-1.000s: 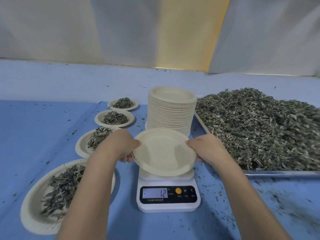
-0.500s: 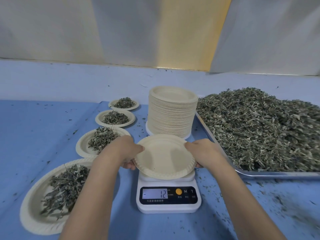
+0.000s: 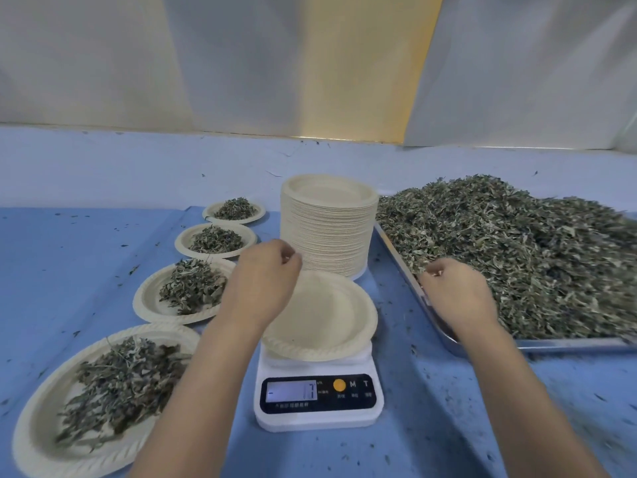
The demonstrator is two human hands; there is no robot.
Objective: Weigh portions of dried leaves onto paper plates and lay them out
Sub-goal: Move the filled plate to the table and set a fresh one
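At three o'clock from the empty plate (image 3: 327,319) on the scale (image 3: 319,415), the leaf heap (image 3: 517,250) lies just beyond the right hand (image 3: 458,298), the nearer one, its grip loosely curled on nothing, while the left hand (image 3: 263,281) hangs equally slack over the plate's ten o'clock rim.

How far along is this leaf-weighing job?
Four filled plates already lie in a row on the left. An empty plate sits on the scale, and the right hand is at the leaf pile. Left to do: fill this plate, then the tall stack.
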